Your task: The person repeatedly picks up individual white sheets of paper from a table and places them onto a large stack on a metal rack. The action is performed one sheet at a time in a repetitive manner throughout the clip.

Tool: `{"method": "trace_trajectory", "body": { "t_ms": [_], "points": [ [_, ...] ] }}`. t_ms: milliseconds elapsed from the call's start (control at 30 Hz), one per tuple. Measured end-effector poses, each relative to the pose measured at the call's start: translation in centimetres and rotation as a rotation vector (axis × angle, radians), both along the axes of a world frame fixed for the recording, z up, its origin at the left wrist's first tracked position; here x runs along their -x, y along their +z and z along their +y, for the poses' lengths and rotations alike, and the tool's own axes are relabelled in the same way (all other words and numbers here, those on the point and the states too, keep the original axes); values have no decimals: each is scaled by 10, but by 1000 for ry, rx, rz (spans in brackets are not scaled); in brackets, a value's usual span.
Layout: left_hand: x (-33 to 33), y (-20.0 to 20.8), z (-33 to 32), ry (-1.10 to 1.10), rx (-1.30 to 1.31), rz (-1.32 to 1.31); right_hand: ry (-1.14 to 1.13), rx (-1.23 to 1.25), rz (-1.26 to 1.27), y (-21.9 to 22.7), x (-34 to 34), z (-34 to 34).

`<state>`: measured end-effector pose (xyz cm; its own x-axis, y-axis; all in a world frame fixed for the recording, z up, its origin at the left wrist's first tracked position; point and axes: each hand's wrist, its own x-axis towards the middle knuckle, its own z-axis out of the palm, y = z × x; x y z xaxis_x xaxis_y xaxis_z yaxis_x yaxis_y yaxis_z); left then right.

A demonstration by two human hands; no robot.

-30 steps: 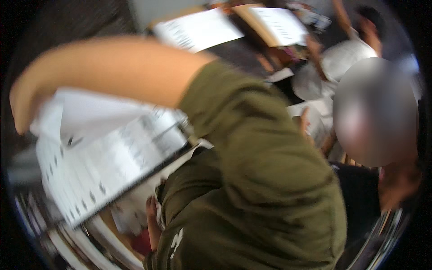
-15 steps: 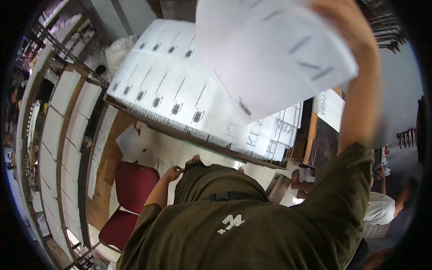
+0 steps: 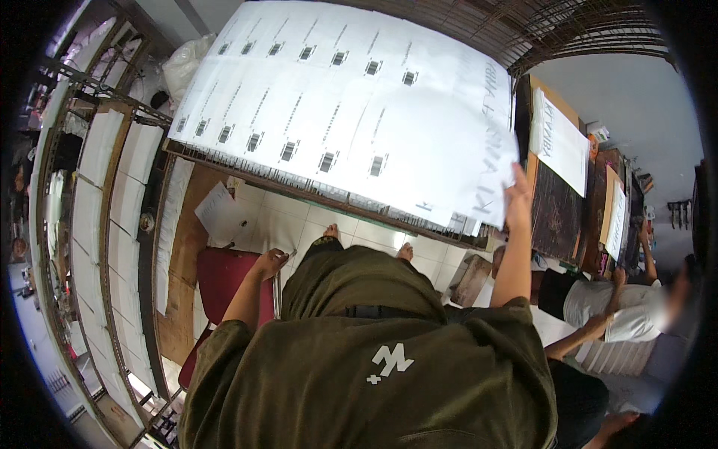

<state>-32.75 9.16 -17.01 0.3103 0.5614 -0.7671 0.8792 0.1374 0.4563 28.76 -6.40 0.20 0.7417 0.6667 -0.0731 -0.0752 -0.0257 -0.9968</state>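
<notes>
A broad pile of large white printed sheets [image 3: 224,161], with rows of small barcodes, lies on the bench ahead of me. At the pile's right end, my right hand [image 3: 516,196] is closed on the edge of the top sheet [image 3: 441,135], which carries grey lettering along its right side. That sheet lies nearly flat over the stack. My left hand [image 3: 271,263] hangs low beside the red chair, away from the paper. Its fingers are pinched together, and what they hold, if anything, is too small to name.
A red chair [image 3: 226,284] stands at the left, near racks holding white paper stacks [image 3: 127,232]. A lettered sheet [image 3: 565,142] rests on a dark table [image 3: 550,217] to the right. Wire racks [image 3: 568,34] stand behind. Another person in a white shirt [image 3: 613,303] is at the far right.
My right hand has come down from high at the right, and the sheet it held up now lies over the pile. My left hand has moved slightly down and stays low.
</notes>
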Motion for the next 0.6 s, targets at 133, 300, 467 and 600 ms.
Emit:
{"method": "trace_trajectory", "body": {
  "t_ms": [133, 300, 467, 600],
  "points": [
    [-19, -16, -17, -97, -63, -44, 41, 31, 17, -40, 0, -14],
    [-95, 54, -49, -31, -10, -57, 36, 7, -92, -40, 24, -3],
    [-111, 84, -37, -129, -30, 8, 89, 143, -47, -47, 16, -8],
    [-52, 69, -10, -177, -105, -39, 92, 187, -121, -35, 20, -10]
  ]
}}
